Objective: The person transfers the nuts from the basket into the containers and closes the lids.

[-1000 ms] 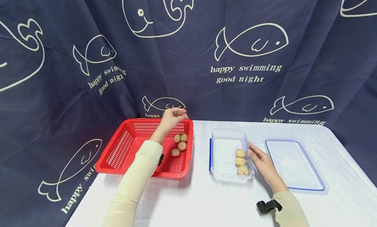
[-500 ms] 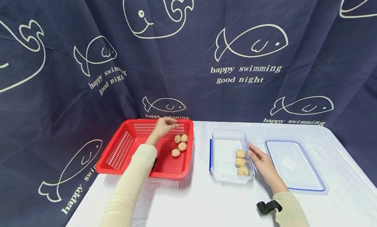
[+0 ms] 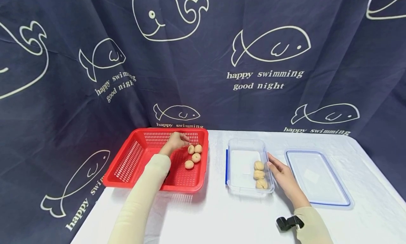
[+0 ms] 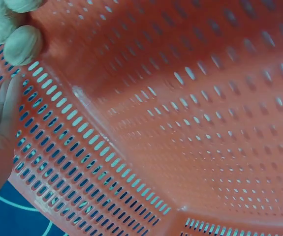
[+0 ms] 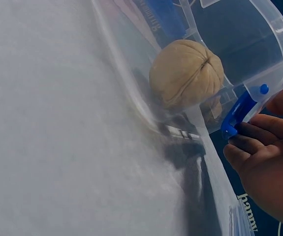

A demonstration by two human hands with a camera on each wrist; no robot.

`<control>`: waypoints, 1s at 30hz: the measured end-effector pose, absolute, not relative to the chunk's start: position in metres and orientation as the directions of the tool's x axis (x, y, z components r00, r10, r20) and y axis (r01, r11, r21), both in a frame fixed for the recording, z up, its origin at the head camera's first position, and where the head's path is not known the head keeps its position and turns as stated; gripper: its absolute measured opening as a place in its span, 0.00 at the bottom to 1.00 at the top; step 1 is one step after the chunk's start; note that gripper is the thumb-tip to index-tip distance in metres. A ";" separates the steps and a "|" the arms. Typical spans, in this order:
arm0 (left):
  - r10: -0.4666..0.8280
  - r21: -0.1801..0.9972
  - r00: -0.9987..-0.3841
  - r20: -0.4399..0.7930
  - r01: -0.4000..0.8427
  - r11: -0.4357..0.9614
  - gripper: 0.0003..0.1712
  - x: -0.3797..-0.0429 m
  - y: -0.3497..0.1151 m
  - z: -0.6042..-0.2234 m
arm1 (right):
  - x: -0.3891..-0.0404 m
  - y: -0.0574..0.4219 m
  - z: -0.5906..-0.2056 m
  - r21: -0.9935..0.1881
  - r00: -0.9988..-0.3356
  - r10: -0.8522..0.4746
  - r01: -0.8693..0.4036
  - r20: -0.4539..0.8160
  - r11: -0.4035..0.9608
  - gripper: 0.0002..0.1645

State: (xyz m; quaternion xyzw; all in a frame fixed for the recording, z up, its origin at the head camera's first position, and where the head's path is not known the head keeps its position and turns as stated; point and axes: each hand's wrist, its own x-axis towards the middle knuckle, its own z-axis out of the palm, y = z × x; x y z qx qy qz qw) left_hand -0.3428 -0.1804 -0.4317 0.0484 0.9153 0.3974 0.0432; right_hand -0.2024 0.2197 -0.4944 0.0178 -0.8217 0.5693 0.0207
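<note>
My left hand [image 3: 177,141] reaches down into the red plastic basket [image 3: 203,173], fingers extended toward several walnuts [image 3: 196,157] in its right part. In the left wrist view the fingertips [image 4: 14,87] come right up to the nearest walnut [image 4: 23,45], with nothing between them. My right hand [image 3: 285,177] rests against the right side of the clear plastic container [image 3: 233,187]. Its fingers lie along the outside of the wall, close by a blue clip [image 5: 242,110] in the right wrist view. Three walnuts [image 3: 258,174] sit in a row inside along that wall.
The container's lid [image 3: 317,177], with a blue seal, lies on the white-covered table [image 3: 209,219] to the right of my right hand. A dark blue curtain [image 3: 203,61] with fish drawings hangs behind the table. A blue clip flap [image 3: 226,166] hangs on the container's left side.
My left hand has moved down from above the basket's back rim into the basket, up to the walnuts. The right hand and the container have stayed where they were.
</note>
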 end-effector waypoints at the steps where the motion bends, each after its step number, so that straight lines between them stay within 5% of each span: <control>1: 0.123 0.709 -0.991 -0.050 0.052 0.703 0.08 -0.343 -0.180 -0.433 | -0.202 0.220 -0.495 -0.935 -0.999 -0.007 -0.052 0.053 0.350 0.35; 30: 0.087 0.570 -0.979 -0.187 -0.036 0.821 0.13 -0.343 -0.168 -0.446 | -0.202 0.220 -0.494 -0.927 -0.998 -0.002 -0.064 0.068 0.369 0.34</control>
